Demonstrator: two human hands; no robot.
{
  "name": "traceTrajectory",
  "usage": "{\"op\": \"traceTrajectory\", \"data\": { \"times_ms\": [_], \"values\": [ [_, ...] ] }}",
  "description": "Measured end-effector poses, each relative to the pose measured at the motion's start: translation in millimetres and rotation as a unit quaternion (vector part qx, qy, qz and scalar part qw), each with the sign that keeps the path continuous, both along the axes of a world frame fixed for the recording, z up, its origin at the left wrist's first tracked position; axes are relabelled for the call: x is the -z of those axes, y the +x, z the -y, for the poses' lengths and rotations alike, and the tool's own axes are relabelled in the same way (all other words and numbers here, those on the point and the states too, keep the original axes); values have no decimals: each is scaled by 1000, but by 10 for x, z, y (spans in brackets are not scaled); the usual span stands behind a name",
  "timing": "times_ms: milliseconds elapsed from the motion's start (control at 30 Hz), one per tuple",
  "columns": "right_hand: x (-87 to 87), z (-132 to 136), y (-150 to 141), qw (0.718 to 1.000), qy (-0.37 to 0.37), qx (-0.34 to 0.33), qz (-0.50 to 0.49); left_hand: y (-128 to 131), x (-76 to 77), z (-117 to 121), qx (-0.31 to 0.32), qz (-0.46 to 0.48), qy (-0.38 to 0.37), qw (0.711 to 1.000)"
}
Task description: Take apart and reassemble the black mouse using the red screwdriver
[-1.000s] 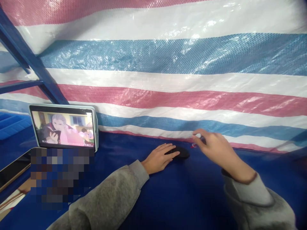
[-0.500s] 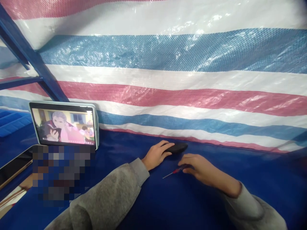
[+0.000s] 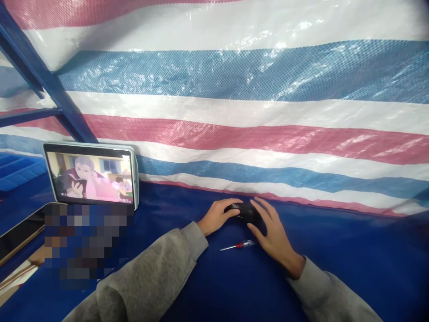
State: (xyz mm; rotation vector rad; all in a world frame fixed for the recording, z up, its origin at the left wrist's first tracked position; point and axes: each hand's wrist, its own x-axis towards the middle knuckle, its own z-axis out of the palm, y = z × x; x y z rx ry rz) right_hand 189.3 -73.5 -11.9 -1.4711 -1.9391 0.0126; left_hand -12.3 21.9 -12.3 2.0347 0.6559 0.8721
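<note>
A black computer mouse sits on the dark blue surface between my hands. My left hand grips its left end, thumb on the near side and fingers over the far side. My right hand is at the mouse's right end, thumb and fingers spread around it; whether they touch it I cannot tell. Just in front of the mouse lies a small screwdriver with a red and clear handle, its thin metal shaft pointing left. Part of the mouse is hidden under my fingers.
A tablet playing a cartoon stands upright at the left, with a phone and a blurred-out patch before it. Behind the surface hangs a striped plastic sheet. A blue metal frame rises at the far left.
My right hand has let go of the screwdriver, which now rests on the surface, and has moved up to the mouse with fingers spread. My left hand's thumb has shifted onto the mouse.
</note>
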Motion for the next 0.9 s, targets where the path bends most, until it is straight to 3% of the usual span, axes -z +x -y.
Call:
{"op": "traceTrajectory", "data": {
  "times_ms": [133,300,533,633,900],
  "values": [
    [86,-41,15,997,-77,-13,-20,-1,-17,16,-19,-49,30,998],
    [69,-47,10,995,-97,-6,-26,-5,-12,10,-45,-73,63,994],
    [25,-47,9,994,-104,-8,-35,-66,-19,-64,22,-24,5,999],
    [22,-45,9,993,-112,-9,-36,-79,14,-91,13,-9,3,1000],
    [38,-28,-42,994,-106,2,-29,-45,78,-84,-15,-43,113,993]
  ]
}}
